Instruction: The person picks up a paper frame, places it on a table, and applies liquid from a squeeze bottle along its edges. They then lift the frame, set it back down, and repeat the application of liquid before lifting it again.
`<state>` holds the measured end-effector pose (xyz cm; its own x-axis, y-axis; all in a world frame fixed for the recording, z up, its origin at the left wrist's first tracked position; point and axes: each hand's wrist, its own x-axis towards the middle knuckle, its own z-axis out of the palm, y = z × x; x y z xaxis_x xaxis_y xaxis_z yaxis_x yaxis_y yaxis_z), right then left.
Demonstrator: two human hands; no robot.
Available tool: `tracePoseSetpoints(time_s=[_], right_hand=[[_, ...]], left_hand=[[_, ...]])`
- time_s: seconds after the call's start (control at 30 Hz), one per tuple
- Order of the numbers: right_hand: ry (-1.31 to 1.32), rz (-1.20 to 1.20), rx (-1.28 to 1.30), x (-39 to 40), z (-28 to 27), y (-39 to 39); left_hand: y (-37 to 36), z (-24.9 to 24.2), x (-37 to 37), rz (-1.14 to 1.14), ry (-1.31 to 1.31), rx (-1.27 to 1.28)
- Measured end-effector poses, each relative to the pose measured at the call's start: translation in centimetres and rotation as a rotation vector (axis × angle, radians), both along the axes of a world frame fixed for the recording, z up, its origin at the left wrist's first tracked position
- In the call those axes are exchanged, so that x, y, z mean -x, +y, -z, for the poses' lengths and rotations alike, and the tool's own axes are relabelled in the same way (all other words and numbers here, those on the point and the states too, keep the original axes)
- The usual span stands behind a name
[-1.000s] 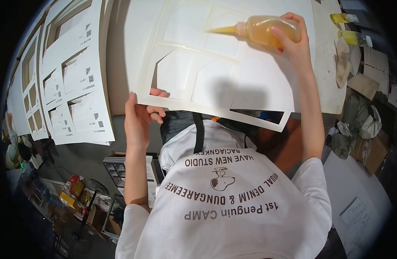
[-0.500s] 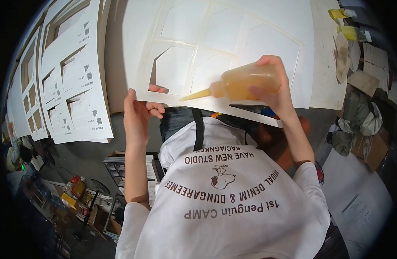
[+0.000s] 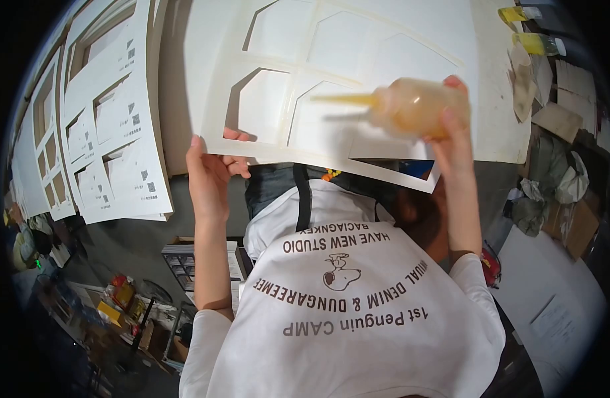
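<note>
white card fills the top of the view: a large cut-out sheet (image 3: 358, 53) with several house-shaped windows lies on a pale table (image 3: 497, 99), its near edge hanging out over the table's front toward the person. the left hand (image 3: 209, 176) has its grip clenched on that near edge at the sheet's lower left corner, thumb on top and fingers curled under the card. the right hand (image 3: 451, 132) is raised above the sheet's right side, its grip wrapped firmly around a soft plastic glue bottle (image 3: 411, 106) filled with amber liquid. the bottle lies almost level, blurred, with its long yellow nozzle pointing left over one of the cut-out windows; whether the tip touches the card cannot be told. to the left, more white sheets (image 3: 112, 113) with cut-out windows and small printed codes lie in overlapping rows, well apart from the hands. at the far right corner of the table stand two small yellow bottles (image 3: 531, 30), near a scrap of paper. below the hands, the person's white printed t-shirt (image 3: 345, 312) fills the lower middle of the view.
</note>
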<state>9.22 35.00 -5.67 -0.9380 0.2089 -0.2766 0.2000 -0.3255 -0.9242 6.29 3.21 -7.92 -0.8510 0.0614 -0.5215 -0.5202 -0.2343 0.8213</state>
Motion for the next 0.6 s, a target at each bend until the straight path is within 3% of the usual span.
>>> tracePoseSetpoints(time_s=[0.17, 0.27, 0.6], right_hand=[[0.12, 0.189, -0.352, 4.0, -0.4, 5.7], [0.104, 0.18, -0.521, 6.2, -0.3, 7.8], [0.103, 0.134, -0.542, 8.5, 1.4, 8.2]], left_hand=[[0.8, -0.3, 0.9, -0.061, 0.083, 0.034], [0.7, -0.6, 1.4, -0.064, 0.094, 0.083], [0.3, 0.2, 2.0, -0.051, 0.103, 0.106]])
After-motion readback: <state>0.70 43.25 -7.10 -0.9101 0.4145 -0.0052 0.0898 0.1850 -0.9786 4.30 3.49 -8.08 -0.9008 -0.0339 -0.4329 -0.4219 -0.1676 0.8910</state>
